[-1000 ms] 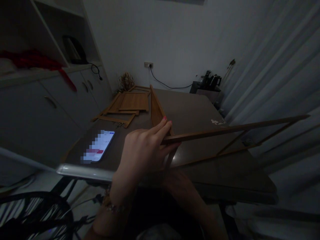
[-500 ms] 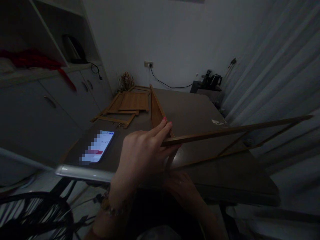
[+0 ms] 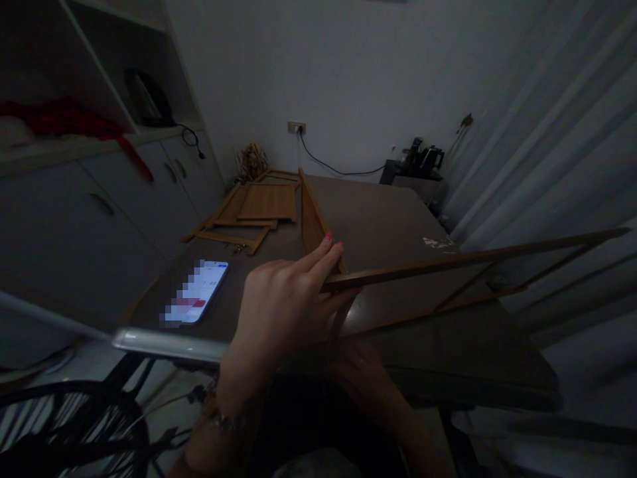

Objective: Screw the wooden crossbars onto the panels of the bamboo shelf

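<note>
My left hand (image 3: 283, 299) is closed around the corner where an open wooden frame (image 3: 448, 264) meets an upright wooden panel (image 3: 312, 222). Its fingertips rest on the panel's edge while the thumb side lies beneath the frame's top bar. The frame stretches off to the right, and the panel runs away from me across the table. Lower down in shadow, my right hand (image 3: 365, 372) is at the bottom of the same corner, by the table's near edge. Its fingers look bent together; what they hold is hidden in the dark.
Several wooden panels and frames (image 3: 266, 201) lie at the back left of the brown table (image 3: 378, 206). Small metal hardware (image 3: 239, 249) sits in front of them. A lit phone (image 3: 199, 292) lies at the left. A black fan (image 3: 70, 425) stands at lower left.
The view has shifted very slightly. Both hands and the wooden parts keep nearly the same position, with no clear change of grip.
</note>
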The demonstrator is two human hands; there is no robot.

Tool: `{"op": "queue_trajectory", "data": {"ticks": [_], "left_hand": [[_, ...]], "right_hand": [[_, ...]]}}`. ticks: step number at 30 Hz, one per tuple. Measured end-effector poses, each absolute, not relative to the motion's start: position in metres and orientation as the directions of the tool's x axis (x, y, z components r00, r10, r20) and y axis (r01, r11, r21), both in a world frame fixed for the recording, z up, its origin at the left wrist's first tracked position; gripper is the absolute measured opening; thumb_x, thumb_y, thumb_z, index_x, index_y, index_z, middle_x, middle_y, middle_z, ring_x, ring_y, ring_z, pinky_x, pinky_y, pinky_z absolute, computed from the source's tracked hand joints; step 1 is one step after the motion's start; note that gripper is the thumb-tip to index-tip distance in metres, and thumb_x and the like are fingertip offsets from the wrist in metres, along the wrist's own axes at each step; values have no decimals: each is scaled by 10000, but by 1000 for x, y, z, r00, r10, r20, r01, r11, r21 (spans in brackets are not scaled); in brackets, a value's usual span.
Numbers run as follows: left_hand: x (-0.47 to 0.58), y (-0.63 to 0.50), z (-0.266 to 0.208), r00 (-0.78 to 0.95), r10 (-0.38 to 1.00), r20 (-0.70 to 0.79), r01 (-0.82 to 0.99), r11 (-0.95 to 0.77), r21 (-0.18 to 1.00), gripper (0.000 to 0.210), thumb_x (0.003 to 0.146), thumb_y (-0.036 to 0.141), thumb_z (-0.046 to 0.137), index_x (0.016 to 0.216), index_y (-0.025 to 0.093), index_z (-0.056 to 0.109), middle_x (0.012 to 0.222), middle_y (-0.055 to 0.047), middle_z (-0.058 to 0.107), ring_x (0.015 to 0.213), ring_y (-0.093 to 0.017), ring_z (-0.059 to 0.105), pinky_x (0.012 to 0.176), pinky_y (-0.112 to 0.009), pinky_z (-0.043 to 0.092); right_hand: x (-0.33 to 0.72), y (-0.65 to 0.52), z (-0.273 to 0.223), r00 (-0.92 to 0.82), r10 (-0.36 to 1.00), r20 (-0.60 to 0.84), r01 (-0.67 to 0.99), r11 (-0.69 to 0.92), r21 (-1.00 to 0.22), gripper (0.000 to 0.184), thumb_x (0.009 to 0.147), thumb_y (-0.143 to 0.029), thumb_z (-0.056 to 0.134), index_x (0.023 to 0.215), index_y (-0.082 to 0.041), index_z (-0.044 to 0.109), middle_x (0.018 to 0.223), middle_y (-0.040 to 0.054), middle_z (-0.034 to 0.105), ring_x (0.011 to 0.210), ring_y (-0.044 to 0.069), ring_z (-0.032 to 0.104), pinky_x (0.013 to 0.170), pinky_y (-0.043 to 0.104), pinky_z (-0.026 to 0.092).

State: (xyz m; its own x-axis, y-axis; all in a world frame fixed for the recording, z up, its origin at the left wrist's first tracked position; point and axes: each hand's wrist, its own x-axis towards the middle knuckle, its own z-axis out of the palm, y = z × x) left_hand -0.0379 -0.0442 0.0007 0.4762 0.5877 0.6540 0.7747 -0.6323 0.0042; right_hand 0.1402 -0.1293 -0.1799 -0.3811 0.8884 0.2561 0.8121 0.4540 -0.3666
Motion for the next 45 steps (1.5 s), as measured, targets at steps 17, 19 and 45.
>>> {"op": "queue_trajectory", "data": {"ticks": [17,19,45], "left_hand": [[-39,-45,1,476,600,643,782,-624,3,487,854,513,626,1254,235,623,1193,-60,708,769,-246,745,543,-316,506],[-38,-45,1,474,603,642,780,-625,11,485,854,508,628,1254,234,623,1210,-62,700,778,-245,745,553,-316,510],[-39,-45,1,481,596,643,779,-627,-1,473,854,502,631,1237,225,633,1201,-62,701,770,-248,749,549,-324,514]], "right_hand": [[138,-129,-184,-387,892,234,769,452,-452,119,935,-262,574,1026,-286,647,1088,1,676,1063,192,551,912,324,455],[138,-130,-184,-385,886,257,767,462,-446,143,933,-247,578,1058,-286,636,1115,8,669,1063,195,554,913,327,454],[123,-135,-195,-212,848,486,889,374,-265,149,909,-283,590,766,-243,597,799,-12,683,837,184,543,862,358,294]]}}
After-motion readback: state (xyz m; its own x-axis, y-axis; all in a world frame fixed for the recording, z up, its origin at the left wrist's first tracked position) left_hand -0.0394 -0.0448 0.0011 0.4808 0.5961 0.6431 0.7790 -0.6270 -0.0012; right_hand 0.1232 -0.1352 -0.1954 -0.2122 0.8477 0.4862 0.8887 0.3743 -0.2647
